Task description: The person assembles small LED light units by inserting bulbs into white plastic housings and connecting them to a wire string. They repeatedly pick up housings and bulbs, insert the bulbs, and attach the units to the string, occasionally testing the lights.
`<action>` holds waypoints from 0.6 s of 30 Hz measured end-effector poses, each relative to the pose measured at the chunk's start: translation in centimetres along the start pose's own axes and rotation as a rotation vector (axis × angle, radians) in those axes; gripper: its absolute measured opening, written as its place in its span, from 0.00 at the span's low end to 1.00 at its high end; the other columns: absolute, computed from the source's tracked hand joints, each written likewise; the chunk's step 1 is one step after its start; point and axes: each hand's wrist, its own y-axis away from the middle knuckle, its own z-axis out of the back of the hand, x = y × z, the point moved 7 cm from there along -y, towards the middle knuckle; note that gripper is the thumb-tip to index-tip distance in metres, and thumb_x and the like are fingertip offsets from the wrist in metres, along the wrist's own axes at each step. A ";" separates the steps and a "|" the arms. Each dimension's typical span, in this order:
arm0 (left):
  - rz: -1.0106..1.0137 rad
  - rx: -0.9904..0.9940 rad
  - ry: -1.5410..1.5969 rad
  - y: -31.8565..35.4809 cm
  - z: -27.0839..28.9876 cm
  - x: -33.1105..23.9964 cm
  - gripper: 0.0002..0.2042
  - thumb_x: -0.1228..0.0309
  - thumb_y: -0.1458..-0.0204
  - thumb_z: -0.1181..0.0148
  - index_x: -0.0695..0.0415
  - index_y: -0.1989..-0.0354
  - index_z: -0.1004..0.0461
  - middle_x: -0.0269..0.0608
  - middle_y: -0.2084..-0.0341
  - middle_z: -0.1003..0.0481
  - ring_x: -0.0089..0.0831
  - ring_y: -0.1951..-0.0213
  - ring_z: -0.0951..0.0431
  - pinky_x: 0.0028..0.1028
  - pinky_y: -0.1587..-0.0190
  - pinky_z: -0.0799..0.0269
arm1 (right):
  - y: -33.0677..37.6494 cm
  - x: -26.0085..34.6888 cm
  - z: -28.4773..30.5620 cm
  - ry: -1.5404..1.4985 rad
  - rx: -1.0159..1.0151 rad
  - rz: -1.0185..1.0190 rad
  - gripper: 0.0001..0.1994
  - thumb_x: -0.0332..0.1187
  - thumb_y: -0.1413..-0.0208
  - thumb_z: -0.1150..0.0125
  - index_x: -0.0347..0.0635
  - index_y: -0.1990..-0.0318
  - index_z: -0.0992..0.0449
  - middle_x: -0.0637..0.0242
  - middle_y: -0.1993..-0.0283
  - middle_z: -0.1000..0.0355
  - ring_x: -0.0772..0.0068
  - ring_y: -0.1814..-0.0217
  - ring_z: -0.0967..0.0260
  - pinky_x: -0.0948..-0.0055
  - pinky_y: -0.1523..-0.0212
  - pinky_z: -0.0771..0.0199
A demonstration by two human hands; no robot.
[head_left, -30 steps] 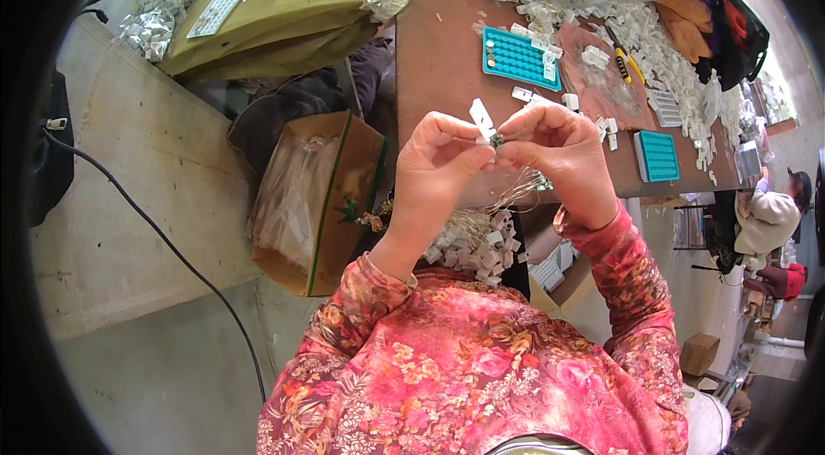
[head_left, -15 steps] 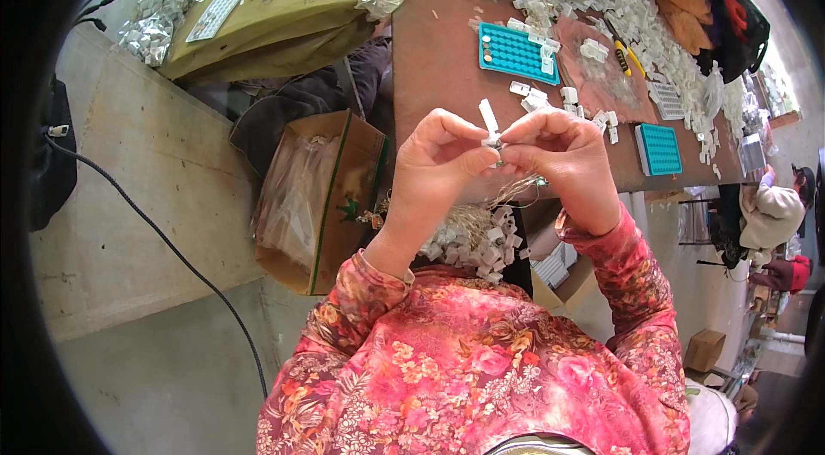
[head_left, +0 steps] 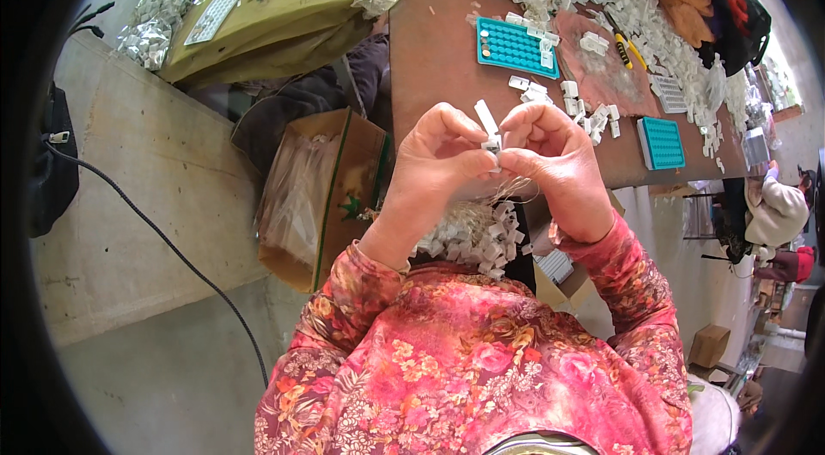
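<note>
Above the near edge of the table, a small white plastic case (head_left: 486, 118) with a long raised flap is pinched in my left hand (head_left: 436, 150), between thumb and fingers. My right hand (head_left: 554, 158) meets it from the other side, its thumb against the lower end and its fingers curled. What lies inside the case is hidden by the fingertips. Thin pale wires (head_left: 513, 189) hang below my hands. Under them, a heap of white cases (head_left: 477, 240) with wires lies at my lap.
A teal tray with pockets (head_left: 514, 47) holds a few round pieces; a second teal tray (head_left: 662, 144) lies at the right. Yellow-and-black pliers (head_left: 629, 51) rest beside many loose white cases (head_left: 593, 42). A cardboard box (head_left: 339, 189) with plastic bags stands at the left.
The right fingers have lifted a little from the white case, while the thumb stays by it. The flap leans slightly more to the left.
</note>
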 end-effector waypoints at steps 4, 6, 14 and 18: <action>-0.017 0.093 0.037 -0.3 -0.7 -0.1 0.10 0.82 0.51 0.38 0.59 0.65 0.33 0.33 0.68 0.28 0.19 0.65 0.26 0.22 0.61 0.28 | -0.5 -1.8 0.0 -0.164 0.119 -0.192 0.11 0.30 0.51 0.34 0.41 0.66 0.31 0.75 0.68 0.33 0.87 0.68 0.37 0.85 0.67 0.37; -0.018 0.097 0.062 -0.4 -0.8 0.0 0.09 0.82 0.50 0.38 0.59 0.65 0.32 0.33 0.68 0.27 0.19 0.66 0.26 0.21 0.62 0.28 | -0.6 -2.2 0.0 -0.199 0.115 -0.191 0.10 0.32 0.49 0.35 0.41 0.66 0.31 0.75 0.68 0.34 0.87 0.68 0.38 0.84 0.67 0.36; -0.137 -0.298 -0.239 0.1 1.9 -0.2 0.06 0.79 0.48 0.38 0.60 0.67 0.31 0.34 0.71 0.24 0.17 0.68 0.25 0.18 0.63 0.28 | 0.2 -3.0 -0.1 0.115 -0.009 -0.115 0.08 0.32 0.42 0.39 0.35 0.66 0.28 0.75 0.76 0.33 0.89 0.79 0.38 0.85 0.77 0.35; -0.155 -0.294 -0.241 -0.1 2.0 0.0 0.07 0.77 0.48 0.37 0.60 0.67 0.31 0.34 0.71 0.24 0.17 0.69 0.26 0.17 0.64 0.29 | 0.6 -2.9 0.0 0.241 -0.059 -0.083 0.03 0.26 0.46 0.39 0.35 0.68 0.24 0.75 0.77 0.32 0.90 0.77 0.39 0.84 0.77 0.36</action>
